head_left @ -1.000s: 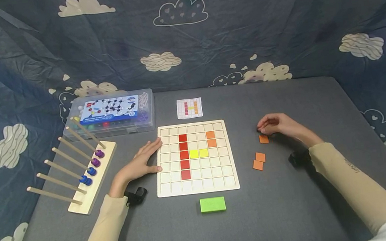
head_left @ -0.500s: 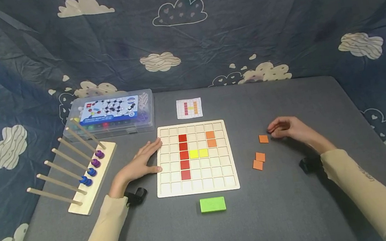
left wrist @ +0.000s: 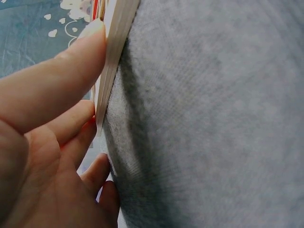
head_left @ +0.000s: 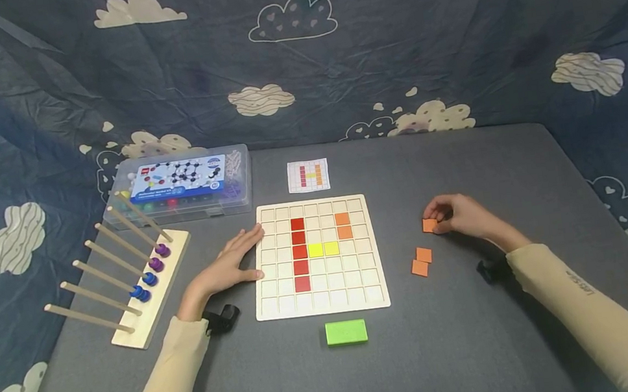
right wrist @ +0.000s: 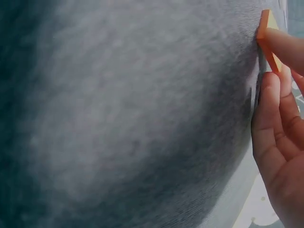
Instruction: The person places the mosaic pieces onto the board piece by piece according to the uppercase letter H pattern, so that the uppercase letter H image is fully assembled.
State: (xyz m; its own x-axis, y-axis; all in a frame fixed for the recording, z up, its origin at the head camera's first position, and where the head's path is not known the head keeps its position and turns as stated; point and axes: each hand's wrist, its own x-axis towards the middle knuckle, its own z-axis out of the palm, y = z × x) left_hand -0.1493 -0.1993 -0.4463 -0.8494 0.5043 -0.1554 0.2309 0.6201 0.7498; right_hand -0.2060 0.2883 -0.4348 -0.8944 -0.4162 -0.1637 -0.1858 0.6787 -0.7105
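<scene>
My right hand (head_left: 460,217) pinches a square orange tile (right wrist: 269,40) between thumb and fingers, low over the grey table. Two more orange tiles (head_left: 419,268) lie just nearer me, one against the other. My left hand (head_left: 223,269) rests at the left edge of a square wooden grid board (head_left: 322,309), fingers extended and thumb touching the rim. In the board's cells lie a column of red tiles (head_left: 299,252), two yellow tiles (head_left: 323,249) side by side, and two orange tiles (head_left: 343,226) one above the other.
A printed pattern card (head_left: 308,176) lies behind the board, and a green block (head_left: 346,332) in front. To the left stand a wooden peg rack (head_left: 152,291) with blue and purple beads and a clear plastic kit box (head_left: 189,185). A cloud-print cloth (head_left: 297,61) hangs behind.
My right hand drew back rightward from the farthest loose orange tile, then came in again and took hold of it. The left hand and the board have stayed in place.
</scene>
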